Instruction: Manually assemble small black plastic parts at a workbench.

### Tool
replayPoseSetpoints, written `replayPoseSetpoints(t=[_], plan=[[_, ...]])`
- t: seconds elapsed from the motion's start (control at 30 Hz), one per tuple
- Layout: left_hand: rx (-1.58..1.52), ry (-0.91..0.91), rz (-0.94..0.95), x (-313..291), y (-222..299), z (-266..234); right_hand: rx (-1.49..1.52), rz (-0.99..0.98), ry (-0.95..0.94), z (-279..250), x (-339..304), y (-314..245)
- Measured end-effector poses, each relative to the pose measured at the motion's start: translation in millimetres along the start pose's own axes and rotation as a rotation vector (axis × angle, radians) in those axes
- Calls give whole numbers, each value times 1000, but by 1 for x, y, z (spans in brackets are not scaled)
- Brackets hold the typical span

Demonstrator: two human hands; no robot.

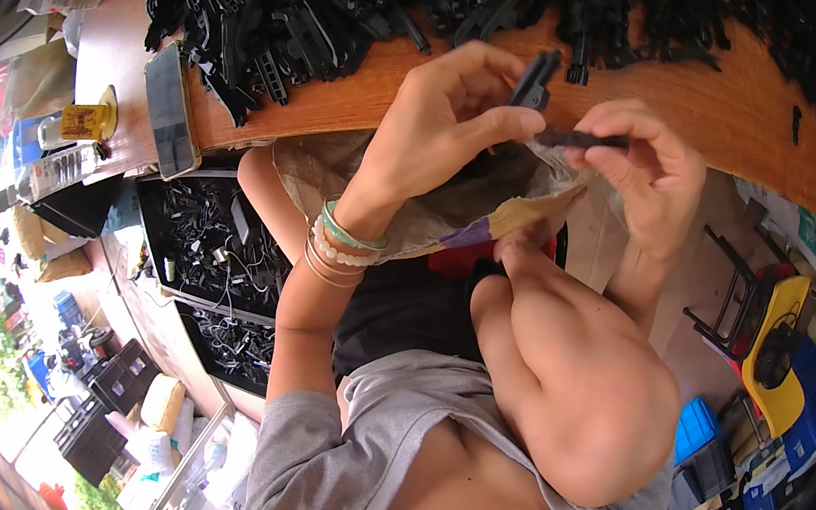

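Note:
Above the front edge of the wooden table, my left hand [448, 124] pinches a black plastic part [535, 80] between thumb and fingers; it points up and away. Just to its right, my right hand [645, 161] grips a second slim black plastic piece [582, 140], held roughly level. The two pieces come close together, and I cannot tell whether they touch. A large heap of similar black plastic parts [303, 26] spreads along the far side of the table. Below my hands an open sack [524, 208] hangs at the table edge, over my lap.
A phone [172, 112] lies at the table's left edge, near a yellow container [88, 122]. Black trays [204, 232] full of small dark parts stand at the lower left. To the right are a yellow chair [782, 348] and a blue bin [705, 430].

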State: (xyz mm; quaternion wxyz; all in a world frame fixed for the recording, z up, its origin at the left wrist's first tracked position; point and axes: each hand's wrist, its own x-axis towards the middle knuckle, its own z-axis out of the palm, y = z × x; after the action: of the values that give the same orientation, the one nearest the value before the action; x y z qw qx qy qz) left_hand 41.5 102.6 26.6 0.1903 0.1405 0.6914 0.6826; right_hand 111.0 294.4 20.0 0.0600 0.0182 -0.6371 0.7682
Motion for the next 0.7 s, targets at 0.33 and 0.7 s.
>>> replayPoseSetpoints(t=[0.33,0.7], plan=[[168,-94,89,-26,3,5,-221,-268,3,17,-5,15],[579,-167,366,-28,10,-2,-534,-367,-73,14,3,6]])
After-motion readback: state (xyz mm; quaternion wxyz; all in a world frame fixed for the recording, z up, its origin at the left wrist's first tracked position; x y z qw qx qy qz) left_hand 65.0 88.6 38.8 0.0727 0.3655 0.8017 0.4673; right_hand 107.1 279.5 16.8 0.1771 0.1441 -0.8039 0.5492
